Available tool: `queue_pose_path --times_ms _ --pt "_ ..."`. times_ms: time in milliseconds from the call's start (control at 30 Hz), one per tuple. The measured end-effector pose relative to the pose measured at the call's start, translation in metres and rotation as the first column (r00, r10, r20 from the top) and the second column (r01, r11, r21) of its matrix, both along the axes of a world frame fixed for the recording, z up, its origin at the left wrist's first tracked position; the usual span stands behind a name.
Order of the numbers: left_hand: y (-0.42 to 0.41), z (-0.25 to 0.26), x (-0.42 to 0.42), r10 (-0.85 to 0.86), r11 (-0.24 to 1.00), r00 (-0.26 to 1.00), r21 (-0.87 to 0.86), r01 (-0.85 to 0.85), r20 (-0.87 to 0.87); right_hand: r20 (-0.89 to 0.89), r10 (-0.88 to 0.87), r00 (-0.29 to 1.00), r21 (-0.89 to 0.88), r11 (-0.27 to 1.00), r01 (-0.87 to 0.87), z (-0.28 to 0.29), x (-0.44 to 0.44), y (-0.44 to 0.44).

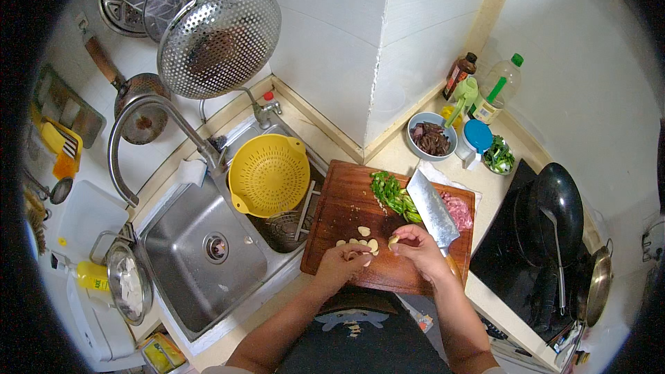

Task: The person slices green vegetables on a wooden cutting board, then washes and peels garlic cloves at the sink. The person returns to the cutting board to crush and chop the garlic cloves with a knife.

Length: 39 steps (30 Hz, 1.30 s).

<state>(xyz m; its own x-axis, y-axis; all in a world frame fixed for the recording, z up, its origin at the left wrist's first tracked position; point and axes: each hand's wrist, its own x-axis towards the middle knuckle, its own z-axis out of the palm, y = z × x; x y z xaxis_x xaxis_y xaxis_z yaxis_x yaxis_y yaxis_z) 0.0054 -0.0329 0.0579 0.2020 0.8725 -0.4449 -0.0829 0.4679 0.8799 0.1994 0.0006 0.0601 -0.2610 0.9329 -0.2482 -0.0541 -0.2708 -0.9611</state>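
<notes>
On the wooden cutting board (332,208), my left hand (349,265) has its fingertips at a small pile of garlic cloves (373,245); whether it grips one cannot be told. Between thumb and forefinger, my right hand (420,249) pinches a garlic clove (393,242). One more clove (364,230) lies just above the pile. A cleaver (434,208) rests on the board beyond my right hand, its wooden handle partly hidden by that hand. Sliced green peppers (389,191) lie left of the blade and sliced raw meat (457,211) lies right of it.
Left of the board is a steel sink (208,249) with a yellow colander (269,175). Behind the board stand a bowl of dark food pieces (431,137), a blue-lidded jar (477,136) and bottles. A black wok (560,208) sits on the cooktop at right. A perforated strainer (221,41) hangs upper left.
</notes>
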Motion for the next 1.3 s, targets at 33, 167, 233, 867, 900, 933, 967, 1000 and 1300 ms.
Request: queue_pose_path --times_ms 33,167,233,867,900,933,967,1000,1300 --pt "0.0 -0.001 0.004 0.004 0.999 0.999 0.045 -0.002 -0.04 -0.149 -0.036 0.988 -0.096 0.995 0.021 0.003 -0.005 -0.002" --pt "0.002 -0.001 0.015 0.065 0.984 0.986 0.176 -0.037 -0.157 -0.107 -0.067 0.992 -0.039 0.997 0.063 0.01 -0.018 -0.005" --pt "0.002 -0.001 0.017 0.124 0.965 0.965 0.254 -0.063 -0.233 -0.068 -0.084 0.994 0.009 0.996 0.085 0.004 -0.022 -0.008" --pt "0.005 0.005 0.014 0.212 0.977 0.968 0.026 -0.21 -0.134 0.441 -0.351 0.826 0.671 0.74 -0.044 0.026 -0.039 -0.033" --pt "0.005 0.007 0.014 0.246 0.966 0.969 -0.073 -0.246 -0.015 0.38 -0.33 0.864 0.579 0.813 0.056 0.011 -0.037 -0.033" --pt "0.006 0.003 0.013 0.253 0.958 0.961 -0.169 -0.233 0.113 0.312 -0.317 0.895 0.469 0.871 0.145 0.0 -0.036 -0.033" --pt "0.007 -0.006 0.01 0.271 0.943 0.933 -0.262 -0.207 0.238 0.085 -0.301 0.95 0.241 0.931 0.273 -0.005 -0.037 -0.032" --pt "0.007 -0.01 0.009 0.294 0.922 0.888 -0.349 -0.166 0.355 -0.148 -0.328 0.933 -0.021 0.944 0.329 -0.007 -0.038 -0.032" --pt "0.005 0.007 0.016 0.116 0.988 0.993 -0.098 -0.117 -0.023 -0.283 -0.323 0.903 -0.321 0.919 0.228 -0.01 -0.035 -0.029"
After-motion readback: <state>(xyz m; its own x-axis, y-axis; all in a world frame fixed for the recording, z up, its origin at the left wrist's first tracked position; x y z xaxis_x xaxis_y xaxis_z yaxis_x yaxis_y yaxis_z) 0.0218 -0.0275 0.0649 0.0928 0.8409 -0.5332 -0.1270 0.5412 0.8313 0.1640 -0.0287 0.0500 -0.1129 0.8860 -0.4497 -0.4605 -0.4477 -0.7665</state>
